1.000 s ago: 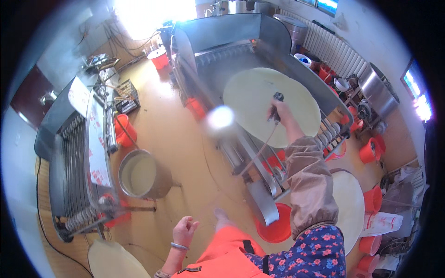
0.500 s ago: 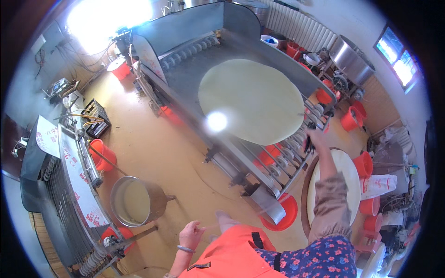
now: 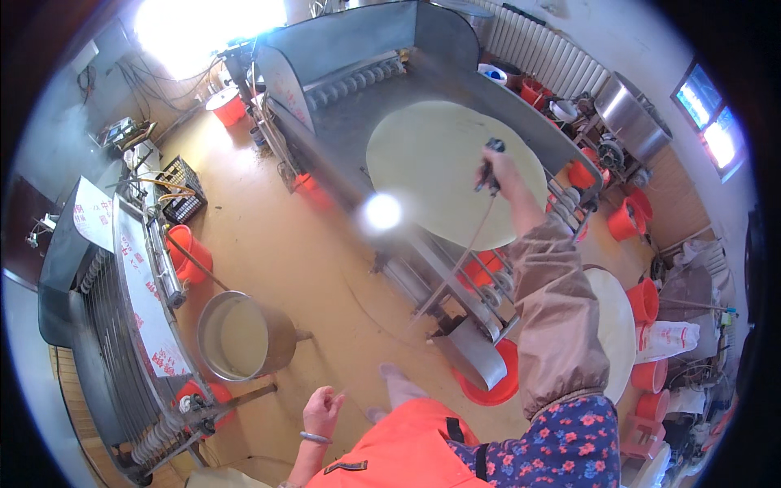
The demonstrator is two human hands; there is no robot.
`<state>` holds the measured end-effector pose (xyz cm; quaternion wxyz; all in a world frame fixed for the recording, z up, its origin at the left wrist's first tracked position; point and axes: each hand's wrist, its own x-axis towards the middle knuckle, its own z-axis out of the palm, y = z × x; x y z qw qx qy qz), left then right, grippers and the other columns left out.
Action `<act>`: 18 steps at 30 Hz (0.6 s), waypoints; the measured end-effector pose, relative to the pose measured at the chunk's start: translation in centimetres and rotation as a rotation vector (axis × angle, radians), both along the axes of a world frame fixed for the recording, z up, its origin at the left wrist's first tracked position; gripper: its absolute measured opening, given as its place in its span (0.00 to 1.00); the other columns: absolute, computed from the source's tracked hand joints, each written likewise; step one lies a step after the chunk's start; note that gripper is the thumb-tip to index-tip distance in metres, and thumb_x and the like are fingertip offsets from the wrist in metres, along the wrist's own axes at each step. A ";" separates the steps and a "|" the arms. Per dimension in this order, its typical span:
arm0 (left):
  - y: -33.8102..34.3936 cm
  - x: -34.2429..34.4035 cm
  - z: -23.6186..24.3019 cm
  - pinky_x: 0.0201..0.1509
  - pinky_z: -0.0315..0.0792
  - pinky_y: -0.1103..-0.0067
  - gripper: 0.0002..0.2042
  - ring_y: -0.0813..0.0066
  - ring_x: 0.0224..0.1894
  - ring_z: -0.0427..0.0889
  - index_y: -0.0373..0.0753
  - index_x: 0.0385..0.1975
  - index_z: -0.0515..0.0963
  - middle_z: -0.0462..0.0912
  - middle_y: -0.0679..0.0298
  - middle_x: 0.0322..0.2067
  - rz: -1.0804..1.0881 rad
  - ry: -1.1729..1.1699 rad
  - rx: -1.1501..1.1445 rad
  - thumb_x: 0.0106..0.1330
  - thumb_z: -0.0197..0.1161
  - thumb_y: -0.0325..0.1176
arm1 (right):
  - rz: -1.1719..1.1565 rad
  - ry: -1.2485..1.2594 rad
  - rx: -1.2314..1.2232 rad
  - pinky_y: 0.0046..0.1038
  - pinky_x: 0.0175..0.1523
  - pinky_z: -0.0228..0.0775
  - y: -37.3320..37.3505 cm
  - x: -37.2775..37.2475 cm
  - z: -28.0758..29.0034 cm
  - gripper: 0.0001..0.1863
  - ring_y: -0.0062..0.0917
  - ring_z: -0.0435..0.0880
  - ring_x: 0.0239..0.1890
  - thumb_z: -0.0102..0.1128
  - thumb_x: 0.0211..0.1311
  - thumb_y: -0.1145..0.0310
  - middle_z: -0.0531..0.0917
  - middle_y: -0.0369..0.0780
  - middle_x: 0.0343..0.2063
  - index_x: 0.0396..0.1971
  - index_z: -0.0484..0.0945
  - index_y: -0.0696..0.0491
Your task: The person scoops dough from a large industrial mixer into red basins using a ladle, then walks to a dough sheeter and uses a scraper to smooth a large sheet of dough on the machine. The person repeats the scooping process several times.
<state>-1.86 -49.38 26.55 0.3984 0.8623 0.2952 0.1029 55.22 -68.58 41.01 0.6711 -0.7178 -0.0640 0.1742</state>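
Note:
My right hand [image 3: 500, 171] is closed on a dark hand tool [image 3: 490, 171] with a thin hose trailing down, above a large round pale sheet [image 3: 431, 179] on a grey metal machine [image 3: 350, 32] with spiral rollers and rails. My left hand [image 3: 324, 407], with a bangle at the wrist, hangs low beside my orange apron [image 3: 382, 447], fingers loosely curled with nothing visible in them.
A second roller machine [image 3: 122, 350] stands left, beside a steel pot of pale liquid [image 3: 275, 329], red buckets [image 3: 191, 252] and a black crate [image 3: 183, 207]. At right are another pale round sheet [image 3: 610, 325], more buckets [image 3: 643, 301] and a steel drum [image 3: 630, 114].
My right hand with the tool dropped to the sheet's right edge half a second ago and is now raised back over the sheet. The view has shifted slightly; my left hand stays low.

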 end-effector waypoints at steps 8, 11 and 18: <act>-1.6 -1.0 0.1 0.27 0.71 0.77 0.14 0.72 0.21 0.74 0.38 0.33 0.75 0.74 0.63 0.21 -0.059 0.025 -0.061 0.50 0.68 0.36 | -0.254 0.052 -0.305 0.33 0.16 0.68 -12.6 -4.8 0.3 0.17 0.32 0.75 0.11 0.51 0.57 0.62 0.74 0.45 0.11 0.18 0.71 0.60; -1.2 -2.3 -0.3 0.26 0.71 0.77 0.14 0.72 0.21 0.74 0.38 0.33 0.75 0.74 0.63 0.21 -0.063 0.024 -0.013 0.50 0.69 0.36 | -0.071 -0.038 -0.690 0.31 0.14 0.66 -14.4 -11.6 0.9 0.18 0.31 0.75 0.10 0.54 0.55 0.60 0.74 0.43 0.10 0.19 0.73 0.62; -0.3 -4.4 -0.7 0.25 0.71 0.77 0.14 0.72 0.20 0.74 0.38 0.33 0.74 0.74 0.63 0.20 0.011 0.077 0.010 0.50 0.69 0.36 | 0.314 0.152 -0.203 0.26 0.16 0.65 -4.2 -12.8 0.1 0.17 0.27 0.76 0.11 0.51 0.60 0.59 0.77 0.42 0.12 0.21 0.71 0.57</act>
